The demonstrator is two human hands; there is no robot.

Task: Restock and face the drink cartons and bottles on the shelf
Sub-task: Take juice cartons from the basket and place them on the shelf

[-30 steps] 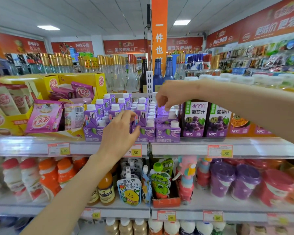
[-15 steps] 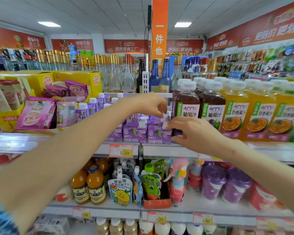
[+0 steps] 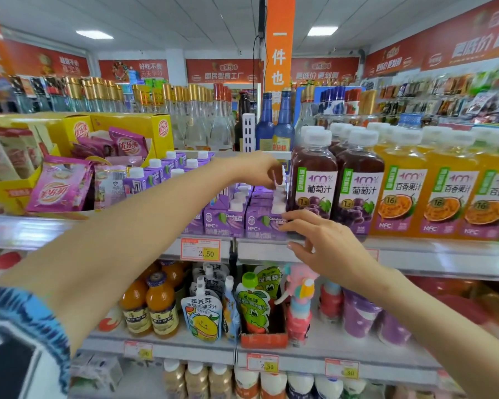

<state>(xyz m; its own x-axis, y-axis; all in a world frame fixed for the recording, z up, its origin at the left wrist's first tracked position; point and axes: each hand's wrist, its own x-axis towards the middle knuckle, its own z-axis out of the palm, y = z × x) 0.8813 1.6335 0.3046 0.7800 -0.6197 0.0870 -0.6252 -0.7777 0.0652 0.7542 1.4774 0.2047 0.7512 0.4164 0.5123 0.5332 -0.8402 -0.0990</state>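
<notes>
Left hand (image 3: pixel 258 171): fingers pinch a rear carton's (image 3: pixel 278 181) cap.
Right hand (image 3: pixel 324 244): fingers straight, tips touching the front carton (image 3: pixel 264 223).
Risk: if I tug that cap, the cartons (image 3: pixel 228 217) under my fingers may topple; the bottle (image 3: pixel 313 180) just right of them could get knocked.

Bright, even light from ceiling panels (image 3: pixel 94 34) (two visible), edges blurred and bowed, centre sharper

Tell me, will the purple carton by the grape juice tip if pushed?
Probably slides, not tips: the purple carton looks squat and flat-bottomed. Its boxy sides likely feel stiff. The grape juice bottle beside it may stop a sideways shove.
</notes>
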